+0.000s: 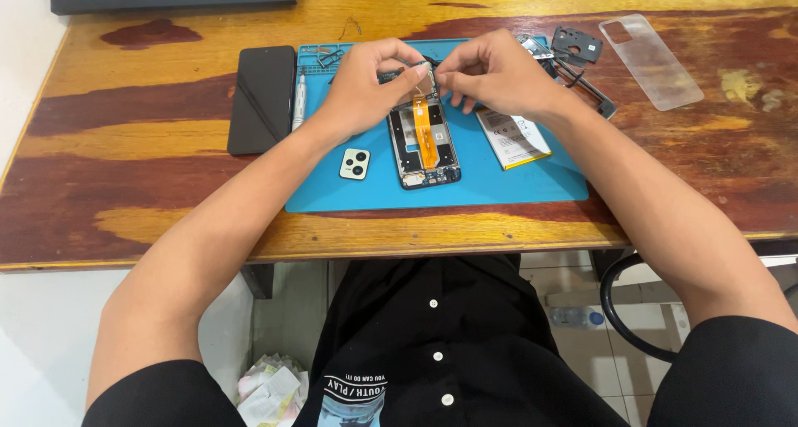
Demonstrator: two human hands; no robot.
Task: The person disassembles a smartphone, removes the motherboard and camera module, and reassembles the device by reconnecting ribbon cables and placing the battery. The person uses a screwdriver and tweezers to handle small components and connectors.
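Opened phone [423, 144] lies in the middle of the blue mat [499, 186] | left hand [366, 82] and right hand [490, 70] pinch a small part at its top end | battery [514, 138] just right of phone | camera piece [355, 164] just left

Black phone screen panel [262, 100] is lying off the left edge of the blue mat [515, 186], with a silver screwdriver [299, 103] sitting right beside it. White camera cover [355, 164] and the battery [513, 138] are resting on the mat. Clear phone case [651, 61] is sitting well to the right on the wooden surface [125, 120].
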